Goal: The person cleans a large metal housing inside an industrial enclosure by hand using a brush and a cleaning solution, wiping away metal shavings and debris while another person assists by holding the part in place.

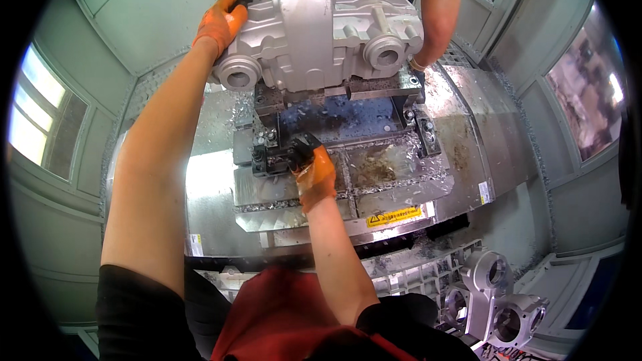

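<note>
A large grey cast metal housing with round bores sits tilted at the far side of the machine fixture. My left hand, in an orange glove with dark fingertips, grips its upper left edge, the fingers bent over and partly hidden. My right hand, gloved alike, is low over the fixture with dark fingers curled beside a black clamp block. Whatever those fingers hold, if anything, does not show. Metal chips lie around the clamp.
Across the housing, another person's arm reaches down at its right side. A second black clamp stands on the fixture's right. Another machined casting lies at lower right. Pale enclosure walls with windows surround the chip-strewn metal table.
</note>
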`<state>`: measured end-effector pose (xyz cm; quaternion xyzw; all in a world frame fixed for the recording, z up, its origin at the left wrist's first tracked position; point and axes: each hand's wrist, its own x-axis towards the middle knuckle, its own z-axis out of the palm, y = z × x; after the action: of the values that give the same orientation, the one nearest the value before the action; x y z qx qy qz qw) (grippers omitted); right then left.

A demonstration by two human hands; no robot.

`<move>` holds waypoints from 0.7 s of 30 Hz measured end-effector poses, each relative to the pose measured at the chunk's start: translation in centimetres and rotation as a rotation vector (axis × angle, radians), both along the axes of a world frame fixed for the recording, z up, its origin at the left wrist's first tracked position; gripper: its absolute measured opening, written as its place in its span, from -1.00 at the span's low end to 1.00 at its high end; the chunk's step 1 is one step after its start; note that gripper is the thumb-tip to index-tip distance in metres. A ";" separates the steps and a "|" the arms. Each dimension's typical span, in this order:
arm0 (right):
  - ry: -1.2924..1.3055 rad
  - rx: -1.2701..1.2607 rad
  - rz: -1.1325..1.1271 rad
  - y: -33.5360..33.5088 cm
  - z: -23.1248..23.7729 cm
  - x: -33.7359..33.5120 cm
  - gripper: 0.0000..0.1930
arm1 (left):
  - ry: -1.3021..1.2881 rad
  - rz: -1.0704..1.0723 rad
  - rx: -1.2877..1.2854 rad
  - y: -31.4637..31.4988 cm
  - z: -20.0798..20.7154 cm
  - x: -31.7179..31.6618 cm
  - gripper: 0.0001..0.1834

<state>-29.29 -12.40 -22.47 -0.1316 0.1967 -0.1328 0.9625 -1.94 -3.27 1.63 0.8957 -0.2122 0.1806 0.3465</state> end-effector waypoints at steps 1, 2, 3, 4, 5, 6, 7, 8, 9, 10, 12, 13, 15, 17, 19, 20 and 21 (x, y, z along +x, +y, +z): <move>-0.003 0.013 -0.002 0.1 -0.1 0.3 -0.72 | 0.003 0.006 0.012 0.1 0.3 -0.1 -0.32; -0.006 0.027 -0.004 0.2 -0.3 0.4 -0.72 | 0.006 0.013 0.025 0.1 0.4 -0.2 -0.32; -0.009 0.040 -0.004 0.3 -0.4 0.7 -0.71 | 0.010 0.020 0.037 0.1 0.5 -0.4 -0.31; -0.021 0.028 -0.020 0.4 -0.3 1.1 -0.70 | 0.013 0.014 0.043 0.2 0.4 -0.5 -0.30; -0.033 0.017 -0.035 0.4 -0.2 1.7 -0.69 | -0.001 0.019 0.046 0.4 0.4 -0.4 -0.30; -0.045 0.006 -0.050 0.3 -0.1 2.3 -0.67 | -0.015 0.024 0.049 0.5 0.5 -0.2 -0.30; -0.083 0.076 -0.032 0.2 -1.0 3.1 -0.65 | -0.023 0.029 0.053 0.7 0.3 -0.2 -0.30; -0.128 0.134 -0.029 -0.8 -2.0 4.4 -0.63 | -0.015 0.009 0.045 0.0 0.6 -0.4 -0.30; -0.174 0.191 -0.027 -1.7 -2.9 5.7 -0.59 | -0.025 0.009 0.035 -0.6 0.9 -0.7 -0.29; -0.160 0.241 -0.045 -1.1 0.5 5.7 -0.56 | -0.026 0.018 0.033 -0.7 0.8 -0.9 -0.29; -0.393 0.248 0.018 -1.2 -2.7 7.5 -0.57 | -0.027 0.005 0.026 -0.8 0.4 -0.5 -0.29; -0.511 0.242 0.050 -1.6 -3.7 8.0 -0.58 | -0.026 -0.015 0.015 -0.7 0.3 0.0 -0.28; -0.164 0.317 -0.076 0.9 2.5 6.4 -0.70 | 0.000 0.004 0.010 0.8 -0.5 0.5 -0.28; -0.214 0.326 -0.059 0.9 3.1 5.5 -0.70 | 0.036 0.014 0.010 0.6 -0.1 -0.3 -0.28; -0.134 0.333 -0.114 0.5 1.6 5.5 -0.70 | -0.007 -0.008 0.005 0.5 -0.3 1.2 -0.29; -0.095 0.333 -0.145 0.0 0.5 5.6 -0.70 | -0.030 -0.024 -0.001 0.1 -0.1 1.3 -0.29; -0.132 0.340 -0.139 -0.2 -0.8 5.2 -0.68 | -0.016 -0.030 -0.007 0.1 -0.1 1.3 -0.29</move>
<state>-24.11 -12.62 -23.23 0.0557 0.1613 -0.1721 0.9702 -0.68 -3.20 1.51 0.8898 -0.2276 0.1834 0.3504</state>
